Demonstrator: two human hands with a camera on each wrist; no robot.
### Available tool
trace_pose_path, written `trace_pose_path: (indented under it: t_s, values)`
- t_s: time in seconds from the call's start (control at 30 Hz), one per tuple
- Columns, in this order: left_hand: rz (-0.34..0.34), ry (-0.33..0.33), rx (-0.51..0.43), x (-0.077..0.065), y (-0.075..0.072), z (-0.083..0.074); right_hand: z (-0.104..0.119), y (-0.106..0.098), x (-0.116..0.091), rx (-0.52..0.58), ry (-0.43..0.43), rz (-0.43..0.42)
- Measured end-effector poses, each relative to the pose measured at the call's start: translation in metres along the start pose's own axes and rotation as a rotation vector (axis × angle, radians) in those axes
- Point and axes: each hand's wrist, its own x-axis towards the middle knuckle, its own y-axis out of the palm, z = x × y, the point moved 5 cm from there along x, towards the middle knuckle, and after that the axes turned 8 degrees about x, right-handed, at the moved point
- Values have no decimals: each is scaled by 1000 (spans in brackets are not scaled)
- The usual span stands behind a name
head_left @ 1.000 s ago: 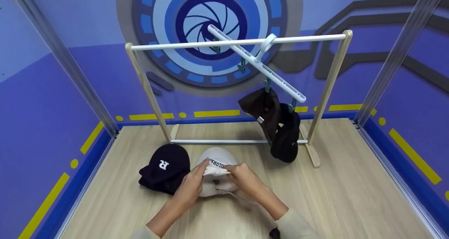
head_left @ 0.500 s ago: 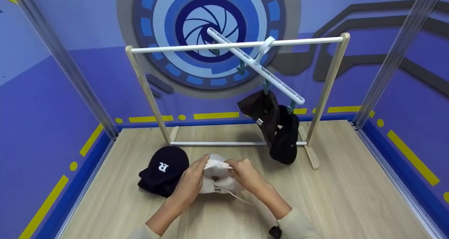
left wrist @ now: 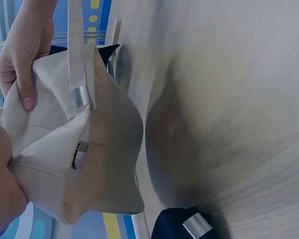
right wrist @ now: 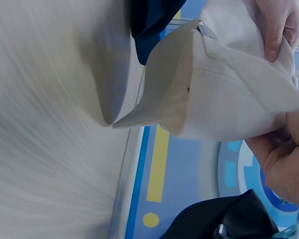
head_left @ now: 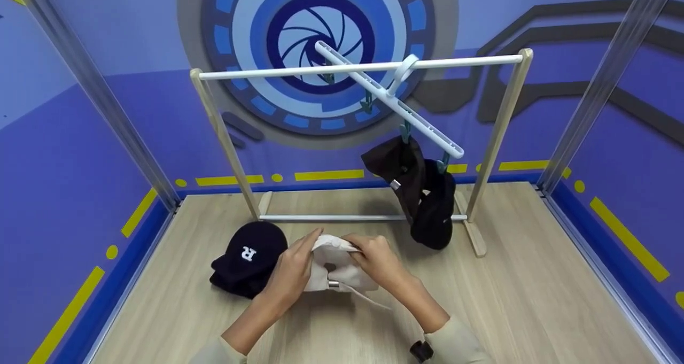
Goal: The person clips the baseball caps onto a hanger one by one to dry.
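Between both hands a cream baseball cap [head_left: 337, 270] hangs close over the table, its crown top gathered in the fingers and its back opening facing me. My left hand [head_left: 291, 268] grips the left side of the crown, and my right hand [head_left: 380, 262] pinches the right side. A strap with a metal buckle [left wrist: 80, 98] trails from the cap's back. In the right wrist view the cap's brim [right wrist: 154, 107] points down toward the table. To the left of my left hand lies a navy cap [head_left: 251, 257] with a white R, seemingly stacked on another dark cap.
Across the table stands a wooden rack [head_left: 235, 155] with a white top bar [head_left: 256, 74]. A white clip hanger [head_left: 422, 121] hangs from it at an angle. Its green clips hold a brown cap [head_left: 398, 163] and a black cap [head_left: 435, 219] on the right. Patterned walls enclose the table.
Both hands have raised and tilted the cream cap, so the lettering on its front has gone out of sight. Its loose strap now sticks out to the right.
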Motion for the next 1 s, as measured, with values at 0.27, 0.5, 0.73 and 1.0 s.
trace_pose_path:
  t_s: [0.27,0.5,0.73,1.0]
  values:
    - [-48,-7,-16,5,-5,0,3,-7,4,-10,-12,-88]
    - [-50,-78,-73,11,-7,-4,5,-14,6,-25,9,-134]
    - [-50,-114,-91,15,-6,-5,3,-18,6,2,26,-150]
    - [-22,-148,-113,17,-5,-6,2,-21,6,14,8,-156]
